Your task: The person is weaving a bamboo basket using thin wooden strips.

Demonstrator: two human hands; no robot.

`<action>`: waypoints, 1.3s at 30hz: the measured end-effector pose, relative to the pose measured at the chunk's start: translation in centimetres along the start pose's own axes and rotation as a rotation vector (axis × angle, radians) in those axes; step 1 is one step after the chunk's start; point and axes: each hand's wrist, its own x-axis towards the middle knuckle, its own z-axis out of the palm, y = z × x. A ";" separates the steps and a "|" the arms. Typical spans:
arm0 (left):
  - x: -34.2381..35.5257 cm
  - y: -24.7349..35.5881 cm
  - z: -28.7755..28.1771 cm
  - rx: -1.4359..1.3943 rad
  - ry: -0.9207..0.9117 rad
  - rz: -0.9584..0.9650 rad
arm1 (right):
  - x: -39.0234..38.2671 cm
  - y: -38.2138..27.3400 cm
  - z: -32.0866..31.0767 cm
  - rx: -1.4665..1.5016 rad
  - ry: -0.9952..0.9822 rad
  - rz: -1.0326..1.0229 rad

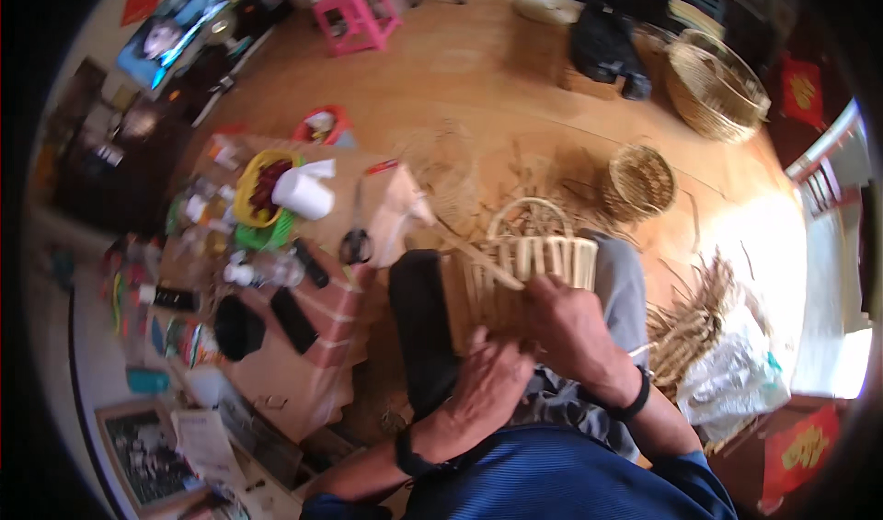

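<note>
A pale woven basket (504,267) with an arched handle (531,204) lies across my lap. My right hand (570,327) is closed in a pinch at its near side, on a flat tan plant strip (478,255) that slants up to the left over the weave. Beside it my left hand (492,368) rests with curled fingers against the basket's near edge, gripping it. Both hands nearly touch, and their fingertips are partly hidden and slightly blurred.
On the left, a cloth-covered table (340,322) carries scissors (355,244), a paper roll (303,194), a yellow fruit basket (248,189) and bottles. Right of my legs lie loose plant strips (694,327) and a plastic bag (736,373). A small basket (639,182) stands on the floor ahead.
</note>
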 end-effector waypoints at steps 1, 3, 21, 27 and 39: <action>-0.3 -0.3 0.1 -0.017 0.006 0.004 | 0.1 -0.6 -0.3 0.098 -0.022 0.093; -0.9 -0.4 0.1 -0.054 0.042 -0.022 | 0.4 -0.9 0.1 0.255 -0.050 0.210; -3.9 -2.7 1.9 -0.032 0.159 -0.139 | -1.3 0.0 4.6 0.837 -0.081 0.457; -4.2 -3.2 2.3 -0.132 0.198 -0.134 | -2.5 -0.8 5.9 1.110 0.115 0.473; -4.0 -2.9 -2.5 -0.088 0.124 -0.309 | 0.8 -2.6 2.9 1.052 -0.121 0.523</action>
